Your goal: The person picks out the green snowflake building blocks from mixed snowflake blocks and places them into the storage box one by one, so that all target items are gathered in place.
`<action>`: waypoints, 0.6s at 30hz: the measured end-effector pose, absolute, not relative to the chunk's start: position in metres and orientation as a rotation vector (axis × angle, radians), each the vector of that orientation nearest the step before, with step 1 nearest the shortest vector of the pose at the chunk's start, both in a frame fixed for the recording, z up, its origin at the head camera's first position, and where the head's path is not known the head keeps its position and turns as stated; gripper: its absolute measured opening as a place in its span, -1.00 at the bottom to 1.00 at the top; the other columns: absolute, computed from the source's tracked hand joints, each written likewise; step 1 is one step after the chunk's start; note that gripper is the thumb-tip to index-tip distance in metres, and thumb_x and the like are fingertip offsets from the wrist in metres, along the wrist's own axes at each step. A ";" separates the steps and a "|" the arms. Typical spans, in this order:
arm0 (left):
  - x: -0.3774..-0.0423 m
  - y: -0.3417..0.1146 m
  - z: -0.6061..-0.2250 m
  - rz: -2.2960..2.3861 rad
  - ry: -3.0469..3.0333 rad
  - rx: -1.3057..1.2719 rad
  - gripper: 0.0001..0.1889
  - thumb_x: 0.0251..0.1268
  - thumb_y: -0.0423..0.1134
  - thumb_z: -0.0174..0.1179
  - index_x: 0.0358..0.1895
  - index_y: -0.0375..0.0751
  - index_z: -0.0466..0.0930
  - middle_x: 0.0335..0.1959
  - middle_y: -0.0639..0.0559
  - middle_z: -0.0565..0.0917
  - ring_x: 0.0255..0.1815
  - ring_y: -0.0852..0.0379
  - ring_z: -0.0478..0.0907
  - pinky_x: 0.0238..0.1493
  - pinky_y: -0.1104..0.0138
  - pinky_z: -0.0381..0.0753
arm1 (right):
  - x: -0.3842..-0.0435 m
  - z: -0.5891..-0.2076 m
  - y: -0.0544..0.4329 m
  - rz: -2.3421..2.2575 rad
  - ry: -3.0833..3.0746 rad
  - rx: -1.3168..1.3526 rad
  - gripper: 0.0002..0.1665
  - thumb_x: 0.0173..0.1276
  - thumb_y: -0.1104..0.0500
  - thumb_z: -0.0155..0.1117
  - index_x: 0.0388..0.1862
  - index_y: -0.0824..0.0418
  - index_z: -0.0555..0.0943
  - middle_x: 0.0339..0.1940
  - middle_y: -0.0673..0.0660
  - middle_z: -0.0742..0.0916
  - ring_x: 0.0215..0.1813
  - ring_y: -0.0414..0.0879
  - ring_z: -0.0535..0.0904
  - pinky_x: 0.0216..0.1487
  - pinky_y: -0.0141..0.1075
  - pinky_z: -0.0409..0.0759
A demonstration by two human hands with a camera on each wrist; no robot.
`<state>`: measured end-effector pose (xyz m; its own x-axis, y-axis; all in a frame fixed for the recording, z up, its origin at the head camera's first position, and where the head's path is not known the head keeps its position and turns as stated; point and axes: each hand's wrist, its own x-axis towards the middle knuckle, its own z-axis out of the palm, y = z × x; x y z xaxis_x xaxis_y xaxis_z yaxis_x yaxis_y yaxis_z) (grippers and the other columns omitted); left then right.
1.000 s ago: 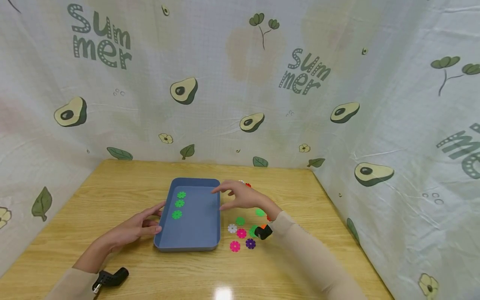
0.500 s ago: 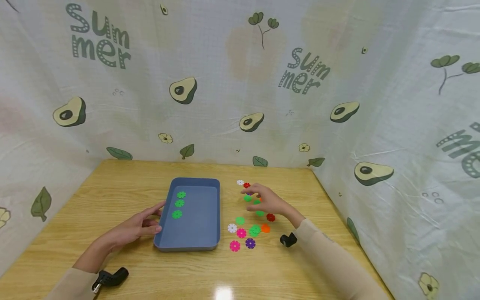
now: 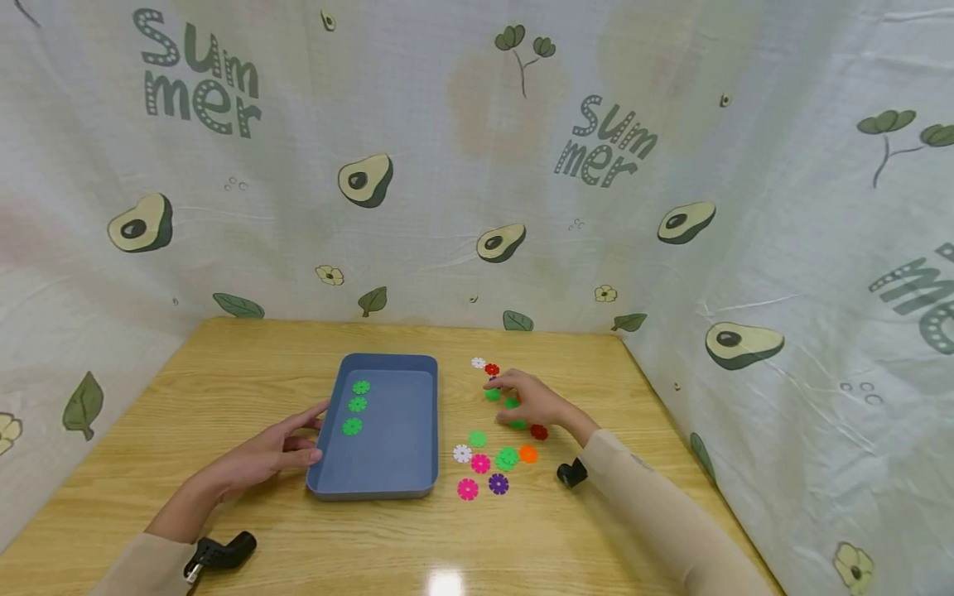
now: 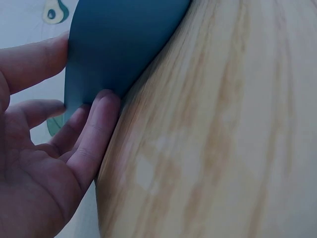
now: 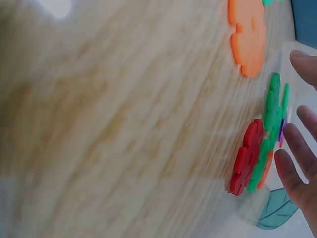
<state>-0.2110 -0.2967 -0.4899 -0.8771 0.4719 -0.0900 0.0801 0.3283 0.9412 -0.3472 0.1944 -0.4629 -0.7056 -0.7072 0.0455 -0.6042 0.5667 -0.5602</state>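
A blue-grey tray [image 3: 395,430] lies on the wooden table, with three green flower-shaped discs [image 3: 358,404] in a column along its left side. My left hand [image 3: 261,451] rests against the tray's left wall; its fingers touch the outside of the wall [image 4: 114,44] in the left wrist view. My right hand [image 3: 532,399] hovers over a loose group of discs right of the tray, fingers spread and nothing held. Beneath and beside it are green discs [image 3: 493,395] and a red disc [image 3: 539,432]. The right wrist view shows a red disc [image 5: 246,157] and green discs [image 5: 272,101] near the fingertips.
Closer to the front lie a white disc [image 3: 462,454], pink discs [image 3: 468,489], a purple disc [image 3: 498,484], an orange disc [image 3: 527,454] and stacked green discs [image 3: 507,459]. A patterned curtain [image 3: 417,165] encloses the table [image 3: 358,546] at the back and sides.
My right hand has moved from over the tray's right edge rightward to the loose discs, then lowered slightly. The left hand and the three discs in the tray stay in place.
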 end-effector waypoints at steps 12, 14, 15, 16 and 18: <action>-0.212 -0.296 -0.488 1.556 2.267 0.482 -0.11 0.62 -0.21 0.23 0.77 -0.20 -0.16 0.51 -0.46 0.17 0.33 -0.21 0.43 0.11 0.37 0.57 | -0.351 -0.466 0.192 -0.740 2.647 -1.090 -0.40 0.43 0.23 0.52 0.42 0.21 0.63 0.22 0.24 0.67 0.06 0.10 0.54 0.23 0.05 0.57; -0.212 -0.296 -0.488 1.554 2.270 0.482 -0.11 0.62 -0.20 0.23 0.77 -0.19 -0.16 0.50 -0.46 0.17 0.34 -0.21 0.43 0.12 0.37 0.57 | -0.351 -0.466 0.192 -0.734 2.640 -1.083 -0.42 0.44 0.22 0.51 0.41 0.20 0.63 0.21 0.24 0.67 0.07 0.10 0.54 0.23 0.05 0.57; -0.211 -0.296 -0.488 1.551 2.272 0.482 -0.11 0.62 -0.20 0.23 0.77 -0.19 -0.16 0.50 -0.46 0.18 0.34 -0.21 0.43 0.12 0.37 0.57 | -0.351 -0.466 0.191 -0.732 2.637 -1.079 -0.42 0.44 0.21 0.51 0.41 0.19 0.64 0.21 0.23 0.67 0.07 0.10 0.54 0.23 0.05 0.56; -0.211 -0.296 -0.489 1.550 2.273 0.482 -0.10 0.62 -0.20 0.23 0.77 -0.19 -0.16 0.50 -0.45 0.18 0.34 -0.21 0.43 0.12 0.37 0.57 | -0.351 -0.466 0.191 -0.732 2.634 -1.080 -0.42 0.44 0.21 0.51 0.41 0.19 0.64 0.20 0.23 0.67 0.06 0.10 0.53 0.22 0.05 0.56; -0.211 -0.296 -0.489 1.545 2.279 0.482 -0.11 0.63 -0.20 0.23 0.77 -0.18 -0.16 0.51 -0.45 0.18 0.34 -0.21 0.43 0.12 0.37 0.57 | -0.351 -0.466 0.192 -0.737 2.627 -1.077 -0.43 0.44 0.21 0.51 0.41 0.19 0.64 0.20 0.24 0.65 0.06 0.10 0.53 0.21 0.05 0.57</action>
<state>-0.2109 -0.2965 -0.4892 -0.8828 0.4608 -0.0917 0.0853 0.3491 0.9332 -0.3514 0.1916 -0.4657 -0.7116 -0.7026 -0.0022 -0.5988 0.6082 -0.5210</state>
